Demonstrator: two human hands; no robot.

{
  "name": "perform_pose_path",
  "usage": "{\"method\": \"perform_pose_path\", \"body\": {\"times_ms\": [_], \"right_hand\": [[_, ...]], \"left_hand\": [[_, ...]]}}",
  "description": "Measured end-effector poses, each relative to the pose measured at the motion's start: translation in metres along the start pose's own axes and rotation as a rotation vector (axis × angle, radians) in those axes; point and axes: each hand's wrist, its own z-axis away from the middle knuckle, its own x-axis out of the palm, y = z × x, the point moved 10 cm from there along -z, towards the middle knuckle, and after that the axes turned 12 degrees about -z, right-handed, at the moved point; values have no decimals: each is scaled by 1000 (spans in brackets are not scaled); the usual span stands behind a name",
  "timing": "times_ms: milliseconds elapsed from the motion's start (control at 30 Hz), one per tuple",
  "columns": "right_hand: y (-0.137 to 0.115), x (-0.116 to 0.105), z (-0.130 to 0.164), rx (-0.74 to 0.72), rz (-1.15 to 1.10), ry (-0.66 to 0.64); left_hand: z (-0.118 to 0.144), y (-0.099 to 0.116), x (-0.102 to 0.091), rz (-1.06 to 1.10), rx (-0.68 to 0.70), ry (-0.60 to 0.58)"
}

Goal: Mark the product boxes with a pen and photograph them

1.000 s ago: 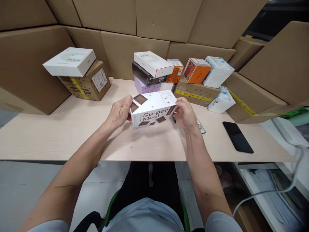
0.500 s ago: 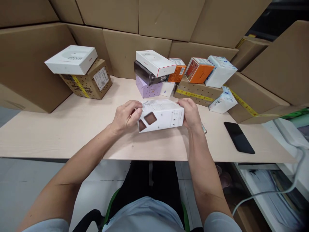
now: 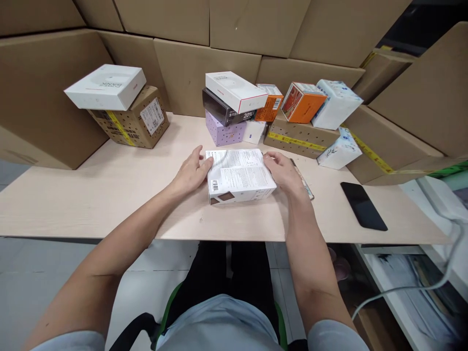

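White box (image 3: pixel 239 176) lies on or just above the table (image 3: pixel 73 209), left hand (image 3: pixel 192 170) spread at one end, right hand (image 3: pixel 283 170) against the other, its grip unclear; even two-sided pressure should keep it square.

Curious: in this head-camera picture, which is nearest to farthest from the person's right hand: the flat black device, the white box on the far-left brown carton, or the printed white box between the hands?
1. Printed white box: between the hands, right at the right hand.
2. Flat black device: farther right.
3. White box on the brown carton: far left.
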Motion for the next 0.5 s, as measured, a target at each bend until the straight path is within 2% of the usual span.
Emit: {"method": "perform_pose_path", "body": {"times_ms": [67, 133, 200, 367, 500], "right_hand": [[0, 4, 1, -3, 128, -55], [0, 9, 2, -15, 130, -108], [-5, 10, 2, -66, 13, -98], [-30, -2, 7, -280, -333, 33], [-40, -7, 12, -301, -461, 78]], "left_hand": [[-3, -9, 19, 145, -77, -175], [-5, -10, 27, 247, -66, -228], [-7, -6, 19, 262, 12, -140], [4, 18, -15, 227, 256, 153], [17, 37, -30, 172, 372, 266]]}}
